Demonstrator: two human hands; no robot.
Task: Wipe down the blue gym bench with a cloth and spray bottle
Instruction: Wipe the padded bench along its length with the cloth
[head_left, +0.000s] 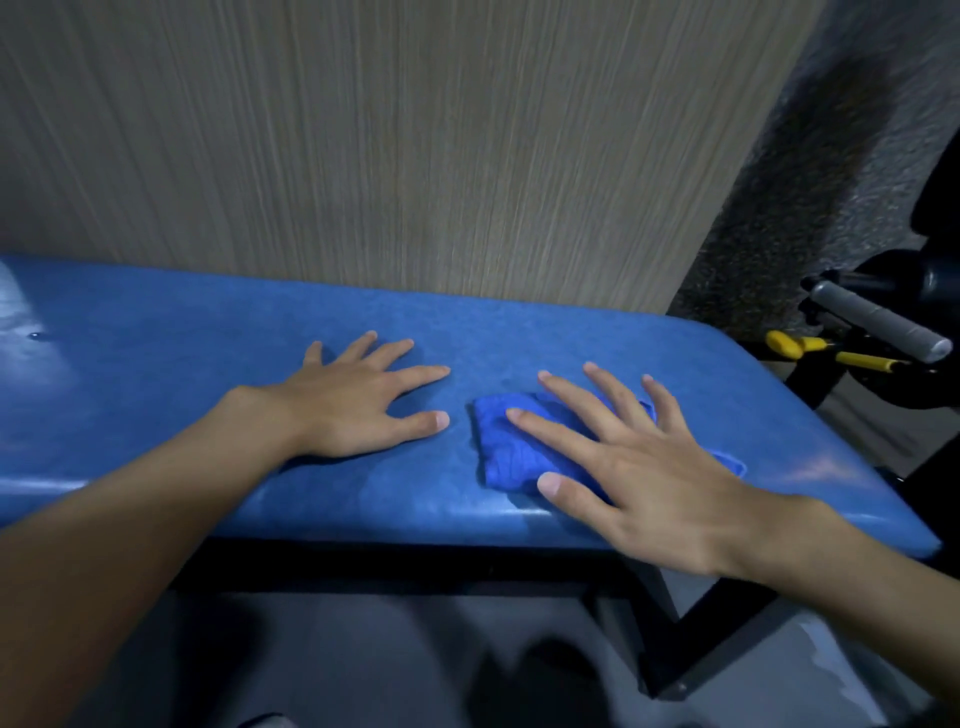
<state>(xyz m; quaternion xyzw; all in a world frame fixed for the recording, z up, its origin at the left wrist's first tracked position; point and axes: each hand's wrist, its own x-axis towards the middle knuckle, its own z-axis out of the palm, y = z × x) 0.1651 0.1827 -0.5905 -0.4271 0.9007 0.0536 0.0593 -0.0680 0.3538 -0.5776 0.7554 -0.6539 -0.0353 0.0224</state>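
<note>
The blue padded gym bench (208, 332) runs across the view on a black frame. A folded blue cloth (506, 449) lies on its right half, near the front edge. My right hand (634, 467) rests flat on top of the cloth, fingers spread, covering its right part. My left hand (358, 400) lies flat on the bare bench pad just left of the cloth, fingers apart, holding nothing. No spray bottle is in view.
A wood-grain wall panel (415, 145) stands right behind the bench. Past the right end are a grey-gripped bar (878, 319), yellow-handled parts (810, 348) and black equipment. The black bench frame (675, 644) and grey floor lie below. A small droplet (35, 336) sits at far left.
</note>
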